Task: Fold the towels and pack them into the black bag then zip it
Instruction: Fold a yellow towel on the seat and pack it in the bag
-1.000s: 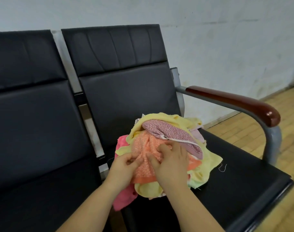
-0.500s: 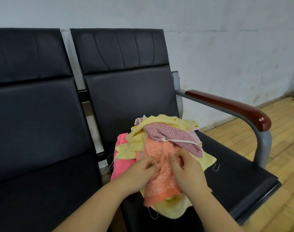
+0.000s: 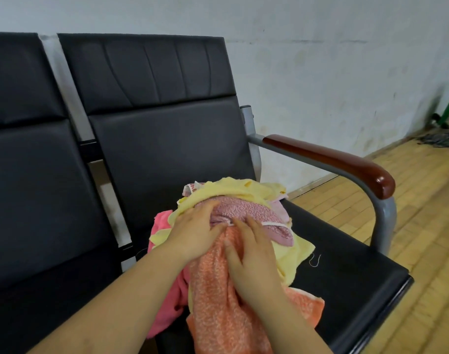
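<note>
A loose pile of towels lies on the black chair seat (image 3: 346,254). A yellow towel (image 3: 231,190) is on top at the back, with a mauve towel (image 3: 251,213) in front of it and a bright pink towel (image 3: 164,302) at the left. An orange towel (image 3: 213,302) trails from the pile over the seat's front edge. My left hand (image 3: 195,231) rests on the pile, fingers lying over the yellow and mauve towels. My right hand (image 3: 251,254) lies flat on the orange towel, fingertips at the mauve towel's white edge. No black bag is in view.
A second black seat (image 3: 39,200) adjoins on the left. A metal armrest with a brown wooden top (image 3: 333,159) bounds the right side. A loose thread (image 3: 315,260) lies on the seat. Wooden floor (image 3: 427,226) and a white wall are beyond.
The orange towel has been drawn out of the pile toward me and now hangs over the seat front. Both hands have slid up to its top edge by the mauve towel.
</note>
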Action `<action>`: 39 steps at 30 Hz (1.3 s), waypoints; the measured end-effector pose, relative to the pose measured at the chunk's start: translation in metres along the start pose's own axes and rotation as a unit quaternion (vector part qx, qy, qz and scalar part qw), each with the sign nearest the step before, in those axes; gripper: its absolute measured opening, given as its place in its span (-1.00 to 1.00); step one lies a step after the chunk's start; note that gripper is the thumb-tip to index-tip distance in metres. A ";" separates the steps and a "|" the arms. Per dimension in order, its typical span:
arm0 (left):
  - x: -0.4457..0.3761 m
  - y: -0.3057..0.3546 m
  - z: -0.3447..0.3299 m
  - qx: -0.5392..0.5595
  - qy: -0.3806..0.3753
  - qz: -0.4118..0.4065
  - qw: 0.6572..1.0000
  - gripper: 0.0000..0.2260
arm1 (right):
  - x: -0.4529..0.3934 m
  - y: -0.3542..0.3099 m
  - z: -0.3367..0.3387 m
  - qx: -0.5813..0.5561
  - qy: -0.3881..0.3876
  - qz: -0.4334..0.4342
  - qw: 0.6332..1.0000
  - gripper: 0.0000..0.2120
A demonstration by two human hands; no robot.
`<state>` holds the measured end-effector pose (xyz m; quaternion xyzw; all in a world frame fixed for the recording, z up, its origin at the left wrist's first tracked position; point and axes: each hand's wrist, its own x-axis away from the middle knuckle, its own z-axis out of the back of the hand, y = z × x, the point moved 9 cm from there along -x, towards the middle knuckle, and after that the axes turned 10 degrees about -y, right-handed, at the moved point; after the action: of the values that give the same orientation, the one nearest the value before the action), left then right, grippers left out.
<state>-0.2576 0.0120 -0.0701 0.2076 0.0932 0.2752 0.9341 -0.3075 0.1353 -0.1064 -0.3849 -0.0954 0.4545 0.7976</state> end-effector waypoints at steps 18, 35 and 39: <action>0.068 0.004 -0.020 0.024 -0.074 -0.058 0.995 -0.80 | -0.005 0.028 0.015 -0.030 0.064 -0.108 0.992 -0.65; 0.071 -0.002 0.021 0.273 0.066 0.026 0.959 -0.76 | 0.038 -0.048 0.063 0.073 0.304 0.047 0.949 -0.69; 0.089 -0.026 0.030 0.479 0.133 0.103 0.861 -0.71 | 0.042 -0.063 0.056 -0.111 0.178 0.064 0.976 -0.57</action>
<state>-0.1626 0.0313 -0.0600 0.5992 0.3154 0.3160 0.6645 -0.2710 0.1800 -0.0327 -0.5508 0.0234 0.4155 0.7234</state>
